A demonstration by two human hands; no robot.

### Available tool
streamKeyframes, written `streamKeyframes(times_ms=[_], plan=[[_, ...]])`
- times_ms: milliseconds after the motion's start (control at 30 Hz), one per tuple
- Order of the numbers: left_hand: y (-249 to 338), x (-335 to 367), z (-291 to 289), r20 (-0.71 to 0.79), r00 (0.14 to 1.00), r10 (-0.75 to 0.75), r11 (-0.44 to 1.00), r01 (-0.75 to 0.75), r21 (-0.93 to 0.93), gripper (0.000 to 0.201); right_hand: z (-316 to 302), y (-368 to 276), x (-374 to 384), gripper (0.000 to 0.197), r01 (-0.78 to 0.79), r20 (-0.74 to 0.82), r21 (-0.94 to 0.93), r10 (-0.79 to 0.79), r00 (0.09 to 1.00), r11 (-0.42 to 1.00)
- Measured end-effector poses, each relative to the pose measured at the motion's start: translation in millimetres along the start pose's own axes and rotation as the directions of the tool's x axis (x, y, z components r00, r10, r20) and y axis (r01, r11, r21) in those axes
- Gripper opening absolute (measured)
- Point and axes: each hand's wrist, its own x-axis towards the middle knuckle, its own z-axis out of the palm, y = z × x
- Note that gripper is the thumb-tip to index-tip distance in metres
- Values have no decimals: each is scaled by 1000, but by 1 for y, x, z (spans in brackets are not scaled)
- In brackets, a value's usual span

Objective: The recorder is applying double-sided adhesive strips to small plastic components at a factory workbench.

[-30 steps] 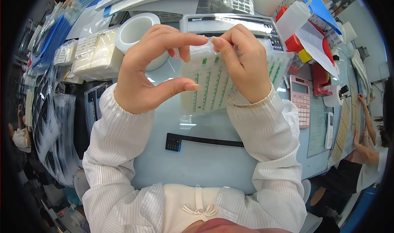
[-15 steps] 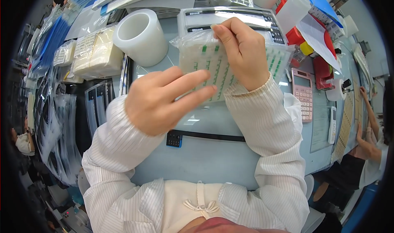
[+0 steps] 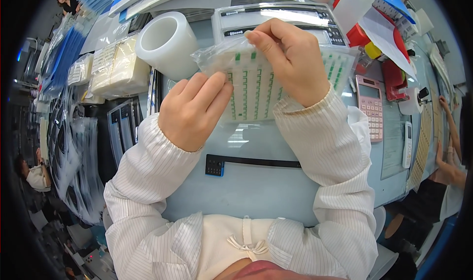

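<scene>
My right hand [image 3: 294, 65] pinches the top edge of a clear plastic bag [image 3: 253, 90] between thumb and fingertips. Inside it are pale sheets with rows of small green marks; the bag is held up in front of me. At its left side, my left hand [image 3: 196, 110] is closed with curled fingers gripping the edge; its thumb is hidden. Below both hands, a long thin black strip [image 3: 256, 162] lies on the table, its wider left end bearing small dots and a blue edge. Behind the bag are clear-wrapped panels [image 3: 276, 18] with black borders.
A white roll of film [image 3: 167, 46] stands at the left beside wrapped cream stacks [image 3: 120, 68]. Glossy plastic strips [image 3: 84, 166] hang along the left edge. On the right lie a pink calculator [image 3: 369, 105], a white remote [image 3: 407, 144] and red holders [image 3: 394, 78]. Other people work around.
My left hand has gone from loosely extended fingers in front of the bag to closed fingers at its left edge. The bag's top left corner has spread leftward. My right hand keeps its pinch.
</scene>
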Motion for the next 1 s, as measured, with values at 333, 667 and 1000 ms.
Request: streamKeyframes(times_ms=[333, 667, 1000], plan=[[3, -4, 1, 64, 982, -176, 977, 183, -114, 35, 1, 6, -3, 49, 155, 157, -49, -145, 977, 987], [-3, -4, 9, 13, 980, -196, 981, 196, 8, 35, 12, 4, -9, 40, 159, 55, -121, -154, 987, 980], [-21, -3, -1, 29, 998, -60, 942, 66, -328, 38, 23, 6, -12, 39, 125, 75, -241, -110, 991, 962]])
